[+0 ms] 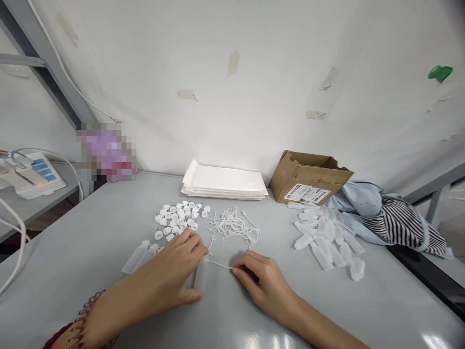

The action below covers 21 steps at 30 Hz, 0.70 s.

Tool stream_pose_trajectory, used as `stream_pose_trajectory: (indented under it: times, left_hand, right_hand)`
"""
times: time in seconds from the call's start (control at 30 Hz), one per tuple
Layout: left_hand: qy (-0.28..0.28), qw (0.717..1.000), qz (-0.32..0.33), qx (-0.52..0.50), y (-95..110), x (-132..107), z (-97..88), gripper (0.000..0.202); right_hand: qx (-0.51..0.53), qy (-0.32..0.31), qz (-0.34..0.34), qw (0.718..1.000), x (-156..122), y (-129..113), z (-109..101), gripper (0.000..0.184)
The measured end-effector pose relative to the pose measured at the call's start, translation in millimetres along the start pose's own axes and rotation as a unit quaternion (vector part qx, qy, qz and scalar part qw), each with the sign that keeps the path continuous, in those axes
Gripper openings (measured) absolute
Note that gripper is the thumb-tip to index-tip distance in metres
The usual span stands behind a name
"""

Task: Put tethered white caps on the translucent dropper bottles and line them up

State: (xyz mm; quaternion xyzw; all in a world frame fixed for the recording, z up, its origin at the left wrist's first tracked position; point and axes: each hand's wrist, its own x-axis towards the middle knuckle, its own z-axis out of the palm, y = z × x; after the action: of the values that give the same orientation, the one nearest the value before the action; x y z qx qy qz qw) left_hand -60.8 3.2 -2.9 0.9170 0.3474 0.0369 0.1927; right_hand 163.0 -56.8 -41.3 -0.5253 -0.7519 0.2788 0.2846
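My left hand (181, 261) is curled over a small translucent plastic bottle (201, 275) lying on the table, its fingers at the bottle's top and its thumb low on the side. Part of that bottle is hidden by the hand. A thin white cord (221, 265) runs from near the bottle's top to my right hand (267, 281), which pinches its other end between thumb and forefinger. Left of my left hand lie a few similar bottles (136, 258), partly covered. Beyond it are many small white caps (181, 217). A tangle of white cords (232, 225) sits in the middle.
Loose translucent bottles (329, 237) are heaped at the right. White padded envelopes (227, 180) and an open cardboard box (308, 179) stand against the wall. Cloth (403, 223) and a black flat object (428, 278) lie far right; a power strip (38, 174) is far left.
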Motion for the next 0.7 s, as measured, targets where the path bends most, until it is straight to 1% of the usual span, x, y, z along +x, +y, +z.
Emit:
stream_pose_trajectory:
  times: [0.1, 0.23, 0.5, 0.7]
  left_hand:
    - [-0.005, 1.0, -0.002, 0.002, 0.2, 0.1, -1.3, 0.024]
    - [-0.021, 0.999, -0.025, 0.008, 0.5, 0.4, -2.8, 0.024]
    - [0.005, 1.0, -0.013, 0.007, -4.8, -2.1, 2.3, 0.022]
    - [0.003, 1.0, -0.005, -0.005, -3.2, -2.6, 0.0, 0.025]
  right_hand:
    - [-0.001, 0.011, -0.004, 1.0, 2.5, 0.0, 4.1, 0.02]
    - [0.001, 0.019, -0.003, 1.0, 4.5, -0.5, 6.7, 0.019]
    - [0.005, 0.022, -0.01, 1.0, 4.4, 0.6, 5.6, 0.02]
    - [0.002, 0.023, -0.015, 1.0, 4.0, -0.3, 4.9, 0.02]
